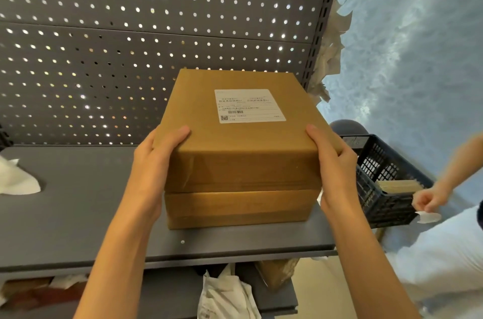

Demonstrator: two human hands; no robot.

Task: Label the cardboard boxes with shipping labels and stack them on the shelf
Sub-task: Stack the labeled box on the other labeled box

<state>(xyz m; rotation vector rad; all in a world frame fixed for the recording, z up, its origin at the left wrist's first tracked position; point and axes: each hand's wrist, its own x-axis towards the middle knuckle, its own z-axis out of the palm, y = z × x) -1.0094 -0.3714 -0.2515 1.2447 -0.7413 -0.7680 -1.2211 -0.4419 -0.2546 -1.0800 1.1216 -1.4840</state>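
I held the upper cardboard box (243,133) between both hands at the grey shelf (78,214), my left hand (154,159) curled round its near left corner and my right hand (332,159) clasped on its near right corner, thumbs lying on the top face. The box, its white shipping label (249,105) facing up, sat on or just above a lower cardboard box (240,209) already resting on the shelf; whether the two were in full contact could not be told. The pegboard back panel (156,18) stood close behind. To finish the placement well, I judged, the upper box needed squaring so its front edge lined up with the one below, then lowering evenly before either hand let go, so it would not slide or tip toward the shelf's right end. A dark plastic crate (386,182) stood beyond that end, where another person's hand (428,198) held a scrap of paper.
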